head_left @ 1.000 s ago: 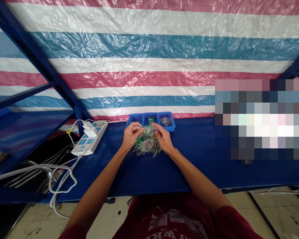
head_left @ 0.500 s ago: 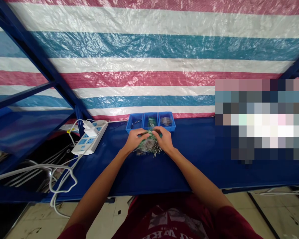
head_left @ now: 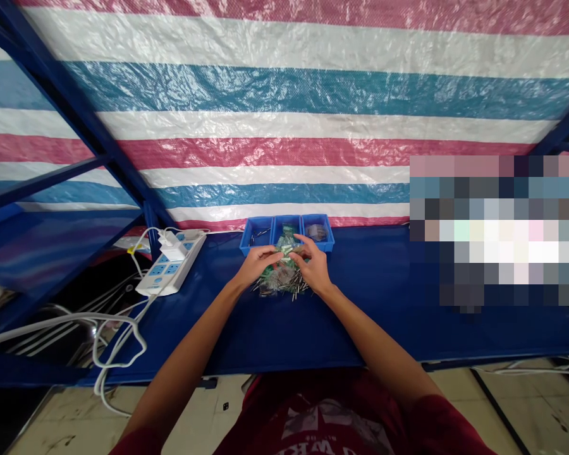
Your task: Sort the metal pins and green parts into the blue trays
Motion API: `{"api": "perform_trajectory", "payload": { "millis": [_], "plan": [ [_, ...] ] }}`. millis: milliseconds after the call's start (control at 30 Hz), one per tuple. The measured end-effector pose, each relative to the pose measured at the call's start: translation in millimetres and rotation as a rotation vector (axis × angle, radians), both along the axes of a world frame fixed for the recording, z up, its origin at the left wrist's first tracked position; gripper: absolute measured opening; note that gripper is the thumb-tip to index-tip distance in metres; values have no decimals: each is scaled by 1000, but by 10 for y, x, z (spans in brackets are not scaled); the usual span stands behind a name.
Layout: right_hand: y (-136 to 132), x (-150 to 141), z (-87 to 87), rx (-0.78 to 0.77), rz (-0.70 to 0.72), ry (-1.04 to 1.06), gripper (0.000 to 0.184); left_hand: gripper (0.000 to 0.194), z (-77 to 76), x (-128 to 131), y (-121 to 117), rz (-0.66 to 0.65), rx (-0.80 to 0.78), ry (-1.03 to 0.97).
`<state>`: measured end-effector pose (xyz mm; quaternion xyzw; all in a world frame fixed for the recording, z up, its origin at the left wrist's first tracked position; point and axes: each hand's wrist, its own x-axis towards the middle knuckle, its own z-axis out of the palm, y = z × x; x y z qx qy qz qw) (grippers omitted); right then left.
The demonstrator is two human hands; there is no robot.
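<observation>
My left hand (head_left: 256,264) is closed, thumb and fingers pinching one side of a small green-and-clear plastic bag (head_left: 287,251). On its other side my right hand (head_left: 315,265) pinches the same bag, index finger raised a little. What the bag contains is too small to tell. Below both hands lies a mixed pile: clear plastic packets (head_left: 281,276), green pieces, and several thin metal pins (head_left: 298,285) pointing towards me. My fingers partly hide the pile's back edge.
Behind the pile stand three joined blue bins: the left bin (head_left: 243,243) with thin metal pieces, the middle with green packets, the right bin (head_left: 330,243) with clear packets. A white power strip (head_left: 171,262) with cables lies left on the blue table (head_left: 275,341). A blurred patch covers the right.
My right index finger has lifted and straightened away from the bag. More of the green bag now shows between my hands, which stay in nearly the same place.
</observation>
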<state>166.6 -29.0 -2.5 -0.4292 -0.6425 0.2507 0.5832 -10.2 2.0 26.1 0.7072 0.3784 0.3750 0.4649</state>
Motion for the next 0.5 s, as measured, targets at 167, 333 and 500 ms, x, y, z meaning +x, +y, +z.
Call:
{"api": "perform_trajectory", "payload": {
  "millis": [167,333,500],
  "plan": [
    [0,-13,10,-22,47,-32,49,35,-13,-22,8,106,66,17],
    [22,-4,-13,-25,70,-60,45,32,-12,6,-24,47,-33,23],
    [-10,1,25,16,77,-102,42,32,-31,18,-13,121,-85,-60]
  ]
}}
